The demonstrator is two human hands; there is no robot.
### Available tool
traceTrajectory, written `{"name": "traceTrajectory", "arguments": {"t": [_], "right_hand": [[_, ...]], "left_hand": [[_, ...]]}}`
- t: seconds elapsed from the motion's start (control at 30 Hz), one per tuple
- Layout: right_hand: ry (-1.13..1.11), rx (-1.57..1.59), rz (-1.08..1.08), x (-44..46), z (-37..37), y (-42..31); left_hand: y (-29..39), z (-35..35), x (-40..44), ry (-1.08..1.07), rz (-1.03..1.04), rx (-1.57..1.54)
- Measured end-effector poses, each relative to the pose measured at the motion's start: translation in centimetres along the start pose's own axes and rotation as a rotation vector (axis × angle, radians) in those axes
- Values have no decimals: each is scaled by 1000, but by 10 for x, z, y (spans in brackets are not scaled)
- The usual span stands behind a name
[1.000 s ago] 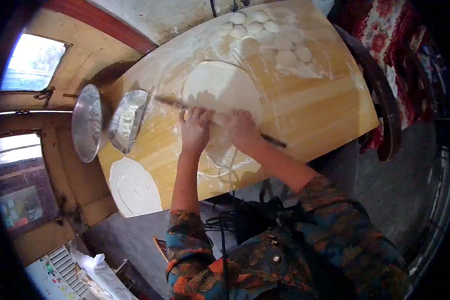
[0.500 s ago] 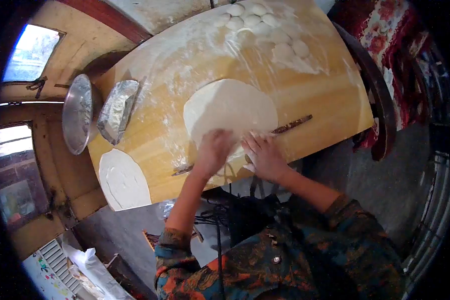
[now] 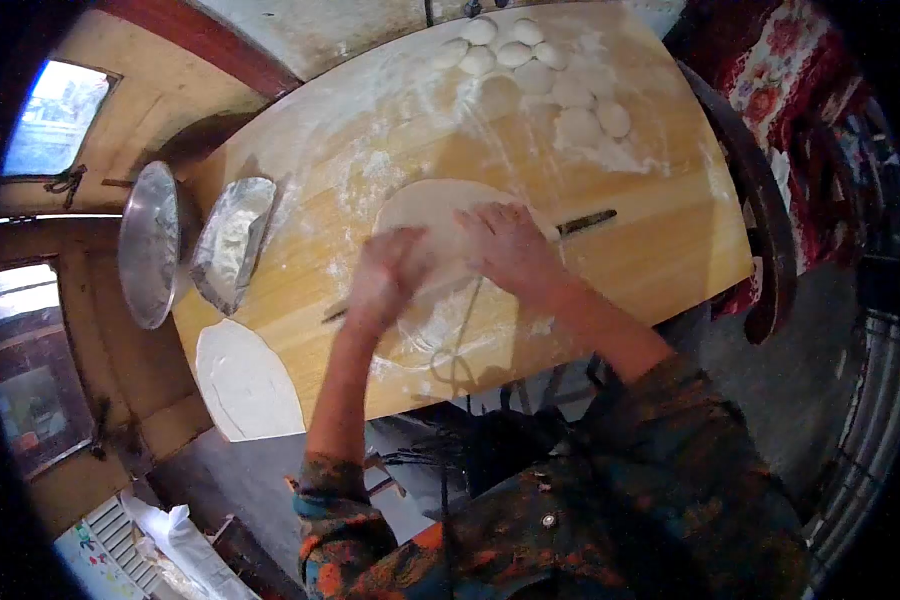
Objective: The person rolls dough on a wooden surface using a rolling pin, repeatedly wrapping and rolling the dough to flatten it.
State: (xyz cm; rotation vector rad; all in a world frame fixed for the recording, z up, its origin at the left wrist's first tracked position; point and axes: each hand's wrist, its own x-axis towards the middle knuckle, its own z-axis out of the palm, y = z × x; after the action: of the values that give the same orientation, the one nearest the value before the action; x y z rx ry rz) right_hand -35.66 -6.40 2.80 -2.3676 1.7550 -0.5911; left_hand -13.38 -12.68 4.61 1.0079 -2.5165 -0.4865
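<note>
A round sheet of dough (image 3: 440, 205) lies on the floured wooden board (image 3: 660, 215), partly hidden by my hands. A dark-ended rolling pin (image 3: 587, 221) slants across its near part; its other tip shows left of my left wrist. My left hand (image 3: 392, 268) is over the pin at the left edge of the dough, blurred, so its fingers cannot be made out. My right hand (image 3: 510, 245) rests on the dough and pin, palm down, with fingers stretched forward and slightly apart.
Several dough balls (image 3: 515, 54) sit at the board's far side. At the left are a metal bowl (image 3: 150, 245), a tray of flour (image 3: 232, 240) and another flat dough sheet (image 3: 250, 380) at the board's near left corner. A curved dark wooden rail (image 3: 760, 200) borders the right.
Over the last half second both hands have moved forward, away from my body, with the pin. The right hand now lies further over the dough.
</note>
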Motion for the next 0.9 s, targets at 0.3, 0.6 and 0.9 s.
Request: {"name": "traceTrajectory", "arguments": {"t": [0.3,0.6,0.9], "right_hand": [[-87,132,-228,-41,7,-15],[-111,44,-189,-104,8,-83],[-263,-127,-40,-22,4,-88]], "left_hand": [[38,-2,-76,-19,-133,108],[61,1,-155,-91,-188,-35],[57,-19,-142,74,-318,181]]}}
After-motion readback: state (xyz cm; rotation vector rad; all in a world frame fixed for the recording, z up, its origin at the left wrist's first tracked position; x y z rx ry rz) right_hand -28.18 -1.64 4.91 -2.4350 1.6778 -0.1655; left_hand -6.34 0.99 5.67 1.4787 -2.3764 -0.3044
